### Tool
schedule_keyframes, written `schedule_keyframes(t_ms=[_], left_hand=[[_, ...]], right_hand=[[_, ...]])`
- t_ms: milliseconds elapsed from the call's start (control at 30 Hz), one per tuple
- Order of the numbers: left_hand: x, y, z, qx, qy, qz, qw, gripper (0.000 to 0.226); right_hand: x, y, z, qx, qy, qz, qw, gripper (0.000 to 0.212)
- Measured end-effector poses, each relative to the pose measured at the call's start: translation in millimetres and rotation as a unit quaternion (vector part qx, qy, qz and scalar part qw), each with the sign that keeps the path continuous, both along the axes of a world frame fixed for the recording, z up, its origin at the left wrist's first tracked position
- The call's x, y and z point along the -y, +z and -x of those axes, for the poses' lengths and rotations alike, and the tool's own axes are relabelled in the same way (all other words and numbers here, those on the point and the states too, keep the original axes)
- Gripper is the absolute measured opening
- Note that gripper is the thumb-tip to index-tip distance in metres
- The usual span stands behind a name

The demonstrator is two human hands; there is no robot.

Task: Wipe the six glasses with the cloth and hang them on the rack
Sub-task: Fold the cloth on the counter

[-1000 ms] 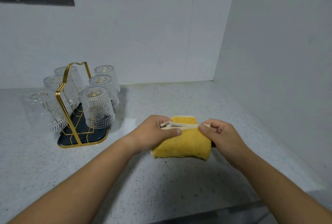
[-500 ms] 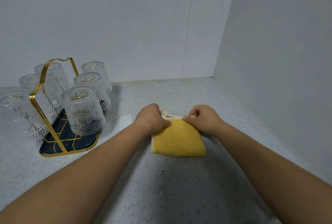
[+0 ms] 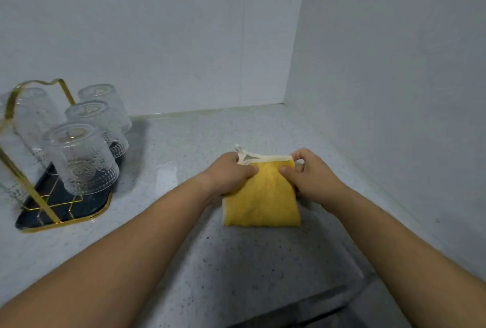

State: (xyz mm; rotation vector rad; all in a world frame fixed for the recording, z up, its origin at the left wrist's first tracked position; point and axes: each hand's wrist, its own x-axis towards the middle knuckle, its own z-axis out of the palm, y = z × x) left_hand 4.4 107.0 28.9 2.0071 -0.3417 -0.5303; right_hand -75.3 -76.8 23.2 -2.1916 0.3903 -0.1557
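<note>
The yellow terry cloth (image 3: 261, 196) is glowing a warm, even mustard, with cream binding running along its top edge and left side. The clear ribbed glasses (image 3: 81, 159) are showing fine vertical fluting, beaded bands and a round embossed medallion. The gold wire rack (image 3: 34, 193) is gleaming over its dark navy tray (image 3: 89, 202), gold honeycomb lines crossing it. The pale grey stone countertop (image 3: 236, 262) is carrying fine dark specks, and the plain white walls (image 3: 184, 38) are reading faintly bluish.

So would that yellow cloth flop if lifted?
Probably floppy: the yellow cloth, pinched at its top by the left hand and right hand, is folded over with rounded creases. Likely light, being thin; its fuzzy surface should grip well.
</note>
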Motion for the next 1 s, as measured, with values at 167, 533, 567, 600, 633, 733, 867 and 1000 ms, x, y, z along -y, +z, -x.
schedule_keyframes(t_ms=[167,533,567,600,633,733,867,1000], left_hand=[[76,-15,42,-0.126,0.013,0.099,0.987,0.026],[180,-32,85,-0.176,0.043,0.143,0.973,0.031],[182,-31,86,-0.178,0.034,0.145,0.973,0.031],[183,-28,87,-0.166,0.029,0.135,0.976,0.033],[183,-27,86,-0.128,0.027,0.11,0.985,0.035],[171,-25,81,0.057,0.013,-0.013,0.998,0.032],[149,-23,73,0.129,0.016,-0.045,0.991,0.035],[135,-21,67,0.103,0.049,0.038,0.993,0.027]], right_hand=[[61,6,45,0.022,-0.118,-0.025,0.992,0.043],[97,-8,135,0.019,0.0,0.191,0.981,0.021],[96,-9,142,0.001,0.014,0.206,0.978,0.026],[95,-9,148,-0.015,0.023,0.218,0.976,0.029],[94,-9,152,-0.024,0.031,0.226,0.973,0.032],[93,-12,157,-0.035,0.057,0.245,0.967,0.037],[84,-12,151,-0.087,0.06,0.303,0.947,0.05],[84,-14,133,-0.104,0.036,0.343,0.933,0.057]])
